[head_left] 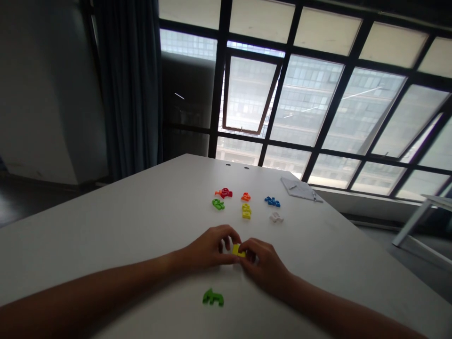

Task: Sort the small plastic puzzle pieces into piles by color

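A small yellow plastic block [236, 249] is between my two hands, just above or on the white table [141, 235]; I cannot tell which. My left hand [213, 247] pinches its left side with thumb and forefinger, the other fingers curled. From the right, my right hand [264, 261] grips the block with bent fingers that cover part of it. Closer to me lies a green animal-shaped piece [213, 297], touched by neither hand. Beyond my hands is a group of yellow pieces [246, 211].
Farther out lie light green pieces [218, 204], red pieces [226, 192], orange pieces [246, 197], blue pieces [272, 202] and pale pink pieces [276, 217]. Papers [300, 189] with a pen rest near the table's right edge. Windows stand behind the table.
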Motion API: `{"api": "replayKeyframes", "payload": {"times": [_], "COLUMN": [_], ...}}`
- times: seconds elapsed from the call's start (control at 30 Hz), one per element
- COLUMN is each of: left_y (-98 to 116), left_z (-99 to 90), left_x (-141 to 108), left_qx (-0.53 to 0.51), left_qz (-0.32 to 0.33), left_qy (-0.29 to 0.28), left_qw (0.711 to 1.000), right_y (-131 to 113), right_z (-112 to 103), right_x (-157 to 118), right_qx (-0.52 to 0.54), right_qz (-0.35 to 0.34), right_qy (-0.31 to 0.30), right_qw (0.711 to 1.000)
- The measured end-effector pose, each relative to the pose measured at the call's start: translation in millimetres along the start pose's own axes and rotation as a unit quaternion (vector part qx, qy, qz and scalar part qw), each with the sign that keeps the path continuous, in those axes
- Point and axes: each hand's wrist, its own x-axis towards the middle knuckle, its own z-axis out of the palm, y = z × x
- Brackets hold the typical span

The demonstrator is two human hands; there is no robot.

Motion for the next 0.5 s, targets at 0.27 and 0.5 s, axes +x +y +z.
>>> {"api": "replayKeyframes", "payload": {"times": [0.27,0.5], "left_y": [-4.6,-1.4], "left_z": [4.3,4.4], "left_x": [-1.0,-2.2], "left_qx": [0.031,0.048], "left_qz": [-0.001,-0.002], "left_qy": [0.012,0.035], "left_qw": [0.999,0.998], "right_y": [0.5,-3.3], "right_z": [0.5,-0.2], "right_x": [-3.7,-2.1], "right_qx": [-0.008,-0.008], "right_qz": [0.016,0.027], "right_qy": [0.034,0.041], "right_qw": [0.999,0.999]}}
